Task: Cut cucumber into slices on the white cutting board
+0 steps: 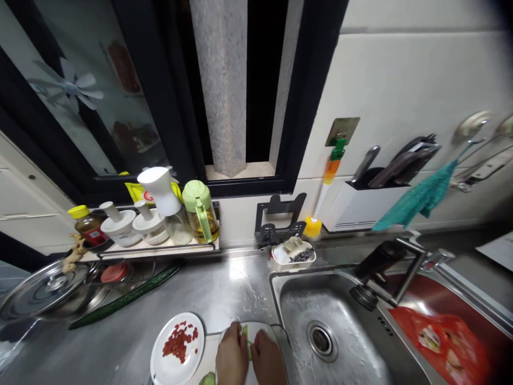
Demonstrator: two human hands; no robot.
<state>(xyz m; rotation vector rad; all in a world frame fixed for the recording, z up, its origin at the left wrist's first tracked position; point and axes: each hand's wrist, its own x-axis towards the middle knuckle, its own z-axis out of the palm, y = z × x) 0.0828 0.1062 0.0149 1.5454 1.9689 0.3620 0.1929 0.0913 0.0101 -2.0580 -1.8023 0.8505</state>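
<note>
At the bottom edge, my left hand [231,357] and my right hand [267,359] are side by side over a white plate [267,332]. Both are curled on a small pale green vegetable piece [246,339] held between them. What each finger does is hidden by the backs of the hands. Another pale green piece [208,379] lies by my left wrist. To the left sits a white plate of chopped red bits [177,346].
A steel sink [320,315] with a black faucet [382,272] lies to the right, a red bag [441,337] beyond it. A long cucumber [126,297], a pot lid [42,289] and a condiment shelf [156,243] stand at the left. A knife holder [377,195] hangs on the wall.
</note>
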